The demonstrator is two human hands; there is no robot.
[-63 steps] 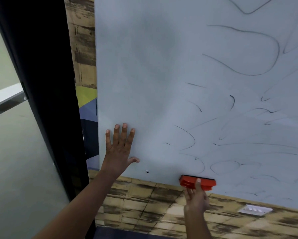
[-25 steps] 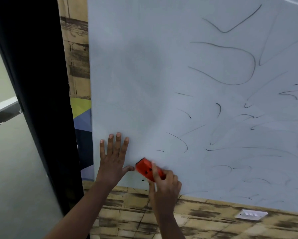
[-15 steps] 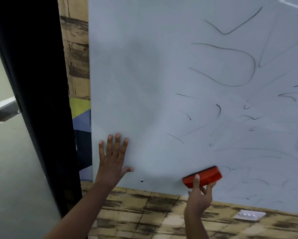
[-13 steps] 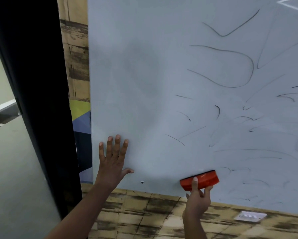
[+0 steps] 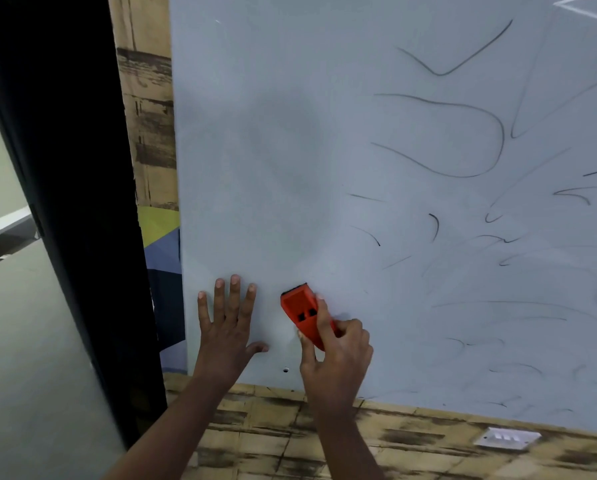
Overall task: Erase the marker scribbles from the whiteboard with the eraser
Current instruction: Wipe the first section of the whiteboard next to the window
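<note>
Nearest us, our right hand [image 5: 335, 355] grips the orange eraser [image 5: 302, 311] against the lower whiteboard [image 5: 273, 150], our fingers covering its lower end. Just beside it our left hand [image 5: 228, 323] presses flat, fingers spread. Farther right, scribbles [image 5: 463, 133] run off the frame edge, the lower ones faint.

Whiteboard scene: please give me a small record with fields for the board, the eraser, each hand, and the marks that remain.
whiteboard: wall-mounted, left part wiped, faint smears
eraser: orange, pressed on the board near its lower left, tilted
right hand: grips the eraser
left hand: flat on the board, fingers spread, beside the eraser, apart from it
marker scribbles: dark curved lines at centre and right, not yet erased
switch plate: white, on the wood-pattern wall below
</note>
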